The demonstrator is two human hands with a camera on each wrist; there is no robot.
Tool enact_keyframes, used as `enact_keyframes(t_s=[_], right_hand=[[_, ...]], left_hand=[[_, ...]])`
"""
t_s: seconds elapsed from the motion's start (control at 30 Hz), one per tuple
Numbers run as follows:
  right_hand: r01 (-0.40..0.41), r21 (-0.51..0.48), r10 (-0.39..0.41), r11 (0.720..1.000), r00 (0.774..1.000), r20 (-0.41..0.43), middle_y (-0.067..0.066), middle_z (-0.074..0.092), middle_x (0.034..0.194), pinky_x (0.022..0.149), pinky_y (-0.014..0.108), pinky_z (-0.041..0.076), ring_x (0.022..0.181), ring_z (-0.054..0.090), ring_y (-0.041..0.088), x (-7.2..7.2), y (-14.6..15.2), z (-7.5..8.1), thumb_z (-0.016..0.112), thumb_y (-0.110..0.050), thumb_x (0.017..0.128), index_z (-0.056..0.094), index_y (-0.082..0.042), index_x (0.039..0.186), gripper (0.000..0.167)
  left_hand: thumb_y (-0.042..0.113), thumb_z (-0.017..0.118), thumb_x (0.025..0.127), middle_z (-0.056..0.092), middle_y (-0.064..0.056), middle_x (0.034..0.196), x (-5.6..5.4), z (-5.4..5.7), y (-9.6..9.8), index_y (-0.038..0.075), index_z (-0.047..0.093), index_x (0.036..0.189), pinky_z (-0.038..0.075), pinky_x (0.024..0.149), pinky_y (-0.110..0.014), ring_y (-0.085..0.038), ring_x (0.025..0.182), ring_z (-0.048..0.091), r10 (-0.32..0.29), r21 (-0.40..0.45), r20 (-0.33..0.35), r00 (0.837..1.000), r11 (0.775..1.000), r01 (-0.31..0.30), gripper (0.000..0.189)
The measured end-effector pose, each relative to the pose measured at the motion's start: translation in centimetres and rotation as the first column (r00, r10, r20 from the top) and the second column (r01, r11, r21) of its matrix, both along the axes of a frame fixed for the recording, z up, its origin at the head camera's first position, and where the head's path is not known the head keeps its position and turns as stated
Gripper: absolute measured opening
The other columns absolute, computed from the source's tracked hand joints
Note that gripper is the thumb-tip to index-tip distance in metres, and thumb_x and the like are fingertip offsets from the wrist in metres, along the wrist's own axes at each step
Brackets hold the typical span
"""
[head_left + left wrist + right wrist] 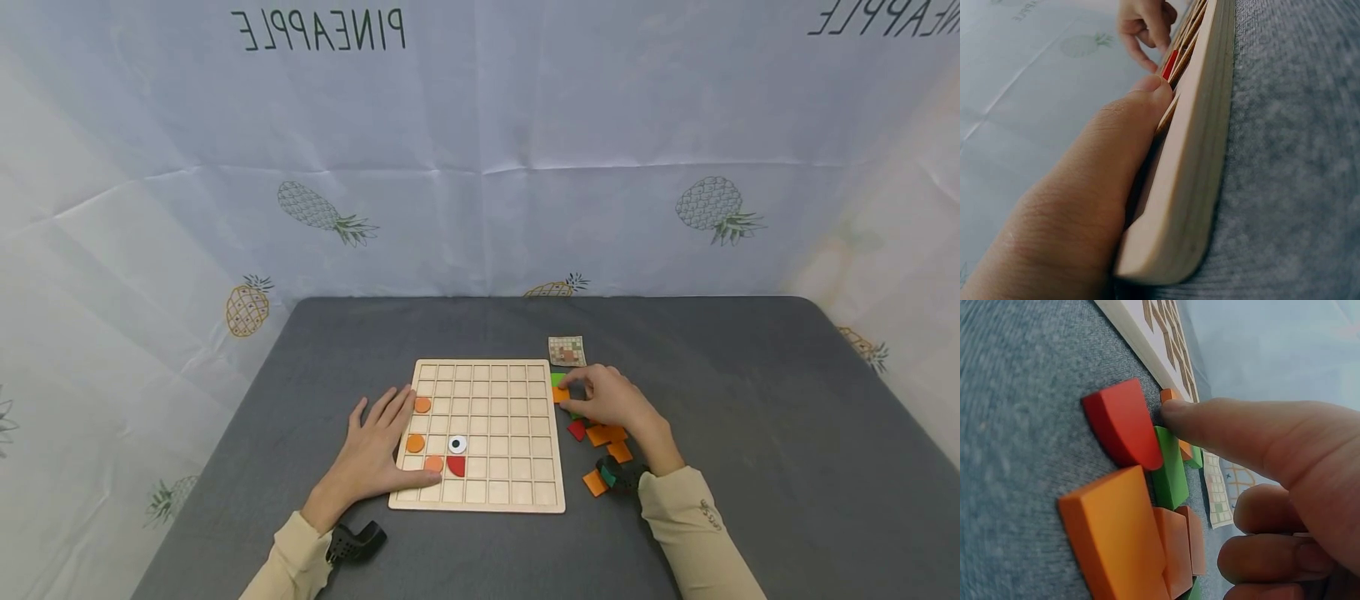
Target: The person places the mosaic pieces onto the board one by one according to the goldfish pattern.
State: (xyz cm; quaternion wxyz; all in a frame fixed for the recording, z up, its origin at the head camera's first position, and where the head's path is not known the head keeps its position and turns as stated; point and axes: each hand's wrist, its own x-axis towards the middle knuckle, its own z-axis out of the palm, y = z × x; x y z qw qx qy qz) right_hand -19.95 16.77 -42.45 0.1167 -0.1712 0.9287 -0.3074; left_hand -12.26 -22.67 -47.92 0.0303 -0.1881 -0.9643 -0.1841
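Pale cloth (480, 225) behind the bench and down both sides, creased, printed with pineapples and, near the top, mirrored lettering. In front, a dark grey bench (750, 467), rounded at the far corners. On it, a flat wooden board (519, 427) marked off in a grid of square cells. Within the grid, all toward the left: an upper orange disc (423, 405) by the left edge, a lower orange disc (415, 443) nearer the person, a salmon disc (433, 462) below and to the right of that, a red quarter-round (456, 466) just beside the salmon disc, and a white disc (457, 444) with a black centre just above the red.

At the board's left edge, the left hand (381, 450), fingers straight and spread, thumb reaching over the lower left corner, with its tip at the salmon disc. Just off the right edge, the right hand (611, 402), thumb and forefinger pinching an orange square (561, 395); just beyond the square, a green piece (557, 379). Near that hand, loose on the bench: a red piece (1122, 422) with one curved side, a second green piece (1171, 472) and several orange pieces (1113, 531). Farther back, a small card (567, 351) with a coloured grid. Beige sleeves (701, 533) on both arms, black wrist devices (357, 542) below them.
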Motion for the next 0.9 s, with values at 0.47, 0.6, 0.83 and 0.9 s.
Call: enact_keyframes(t_s=[0.47, 0.6, 0.83, 0.9], right_hand=[[0.024, 0.027, -0.024, 0.999, 1.000, 0.015, -0.006, 0.036, 0.055, 0.050, 0.023, 0.029, 0.050, 0.039, 0.012, 0.00, -0.05, 0.00, 0.083, -0.023, 0.097, 0.080, -0.006, 0.125, 0.032], [0.027, 0.037, -0.028, 0.999, 0.999, 0.023, -0.006, 0.037, 0.056, 0.050, 0.023, 0.030, 0.051, 0.039, 0.012, 0.04, -0.09, 0.03, 0.084, -0.025, 0.096, 0.079, -0.006, 0.126, 0.035], [0.016, 0.031, -0.016, 0.999, 0.999, 0.028, -0.006, 0.035, 0.054, 0.049, 0.022, 0.029, 0.048, 0.034, 0.010, 0.18, -0.17, 0.01, 0.082, -0.022, 0.098, 0.078, -0.003, 0.128, 0.036], [0.005, 0.030, -0.006, 1.000, 1.000, 0.021, -0.007, 0.034, 0.053, 0.049, 0.022, 0.029, 0.047, 0.034, 0.010, 0.21, -0.20, 0.00, 0.081, -0.021, 0.098, 0.078, -0.002, 0.128, 0.035]], left_hand=[[0.101, 0.056, 0.077, 0.037, -0.018, 0.177, 0.01, 0.16, 0.07, 0.004, 0.034, 0.170, 0.015, 0.124, -0.082, -0.047, 0.163, 0.033, 0.003, 0.000, -0.001, 1.000, 1.000, -0.003, 0.136], [0.101, 0.056, 0.077, 0.037, -0.018, 0.177, 0.02, 0.15, 0.08, 0.004, 0.034, 0.170, 0.015, 0.124, -0.082, -0.047, 0.163, 0.033, 0.003, 0.004, -0.001, 1.000, 1.000, -0.003, 0.136], [0.100, 0.057, 0.077, 0.037, -0.019, 0.177, 0.05, 0.14, 0.07, 0.004, 0.034, 0.170, 0.015, 0.124, -0.082, -0.047, 0.163, 0.033, 0.005, 0.002, 0.003, 1.000, 1.000, -0.005, 0.136], [0.100, 0.058, 0.077, 0.037, -0.019, 0.176, 0.08, 0.13, 0.08, 0.004, 0.034, 0.170, 0.015, 0.124, -0.082, -0.047, 0.163, 0.033, 0.006, 0.000, 0.006, 1.000, 1.000, -0.006, 0.135]])
